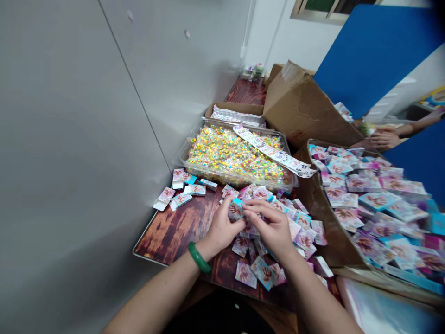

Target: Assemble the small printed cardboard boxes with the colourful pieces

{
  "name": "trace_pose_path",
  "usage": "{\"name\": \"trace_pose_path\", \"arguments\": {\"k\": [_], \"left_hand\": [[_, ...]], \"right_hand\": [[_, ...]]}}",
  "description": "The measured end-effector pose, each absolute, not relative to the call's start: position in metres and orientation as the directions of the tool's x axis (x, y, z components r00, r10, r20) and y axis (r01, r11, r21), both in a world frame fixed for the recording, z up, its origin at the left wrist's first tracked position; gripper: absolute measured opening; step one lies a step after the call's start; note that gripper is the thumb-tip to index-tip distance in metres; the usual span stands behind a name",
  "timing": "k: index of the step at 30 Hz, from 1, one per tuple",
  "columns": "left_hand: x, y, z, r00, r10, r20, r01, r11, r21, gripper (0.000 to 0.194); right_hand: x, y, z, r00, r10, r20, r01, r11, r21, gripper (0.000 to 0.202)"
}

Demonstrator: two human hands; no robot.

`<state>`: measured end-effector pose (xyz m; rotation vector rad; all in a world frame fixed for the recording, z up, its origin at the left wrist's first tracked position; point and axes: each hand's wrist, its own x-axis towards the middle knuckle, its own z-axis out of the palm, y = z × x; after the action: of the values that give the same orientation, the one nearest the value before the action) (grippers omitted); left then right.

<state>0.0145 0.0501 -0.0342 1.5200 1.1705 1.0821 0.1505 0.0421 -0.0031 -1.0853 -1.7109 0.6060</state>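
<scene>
Between my two hands is a small blue printed box, held above the wooden table. My left hand, below a green bangle, grips it from the left. The fingers of my right hand are closed at its right edge; part of the box is hidden by them. Around and under my hands lies a pile of similar small boxes in blue and purple. Beyond them stands a clear plastic tray full of small bags of colourful beads. A printed strip lies across the tray.
Several small boxes sit at the table's left edge, by a grey wall. On the right, a large cardboard carton holds many boxes. Behind the tray is a carton of strips. Another person's hands show at right.
</scene>
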Motion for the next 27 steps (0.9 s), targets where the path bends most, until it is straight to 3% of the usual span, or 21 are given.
{"name": "trace_pose_path", "arguments": {"k": [5,11,13,16,18,20,23,27], "left_hand": [[0.019,0.045,-0.028,0.205,0.956,0.209,0.396,-0.276,0.876,0.029],[0.014,0.045,-0.019,0.347,0.922,0.170,0.291,-0.279,0.915,0.069],[0.007,0.050,-0.021,0.322,0.935,0.151,0.300,-0.252,0.920,0.056],[0.002,0.058,-0.022,0.308,0.941,0.139,0.338,-0.244,0.909,0.031],[0.003,0.059,-0.021,0.332,0.933,0.136,0.350,-0.256,0.901,0.026],[0.005,0.058,-0.020,0.376,0.916,0.142,0.353,-0.283,0.892,0.024],[0.005,0.056,-0.017,0.435,0.892,0.124,0.353,-0.296,0.888,0.023],[-0.004,0.056,-0.015,0.423,0.903,0.072,0.365,-0.242,0.899,0.023]], "right_hand": [[0.154,0.036,-0.005,-0.031,0.895,0.445,0.401,0.419,-0.815,0.007],[0.218,0.039,0.012,0.139,0.961,0.239,0.472,0.148,-0.869,0.017],[0.250,0.052,0.017,0.158,0.964,0.216,0.637,0.068,-0.768,0.021],[0.281,0.090,0.021,0.135,0.934,0.332,0.881,0.040,-0.472,0.029],[0.285,0.126,0.022,0.115,0.930,0.350,0.953,-0.004,-0.302,0.038],[0.282,0.163,0.022,0.108,0.962,0.249,0.985,-0.069,-0.159,0.049],[0.277,0.207,0.023,0.143,0.980,0.137,0.986,-0.128,-0.109,0.058],[0.278,0.233,0.025,0.184,0.983,-0.023,0.980,-0.185,-0.074,0.043]]}}
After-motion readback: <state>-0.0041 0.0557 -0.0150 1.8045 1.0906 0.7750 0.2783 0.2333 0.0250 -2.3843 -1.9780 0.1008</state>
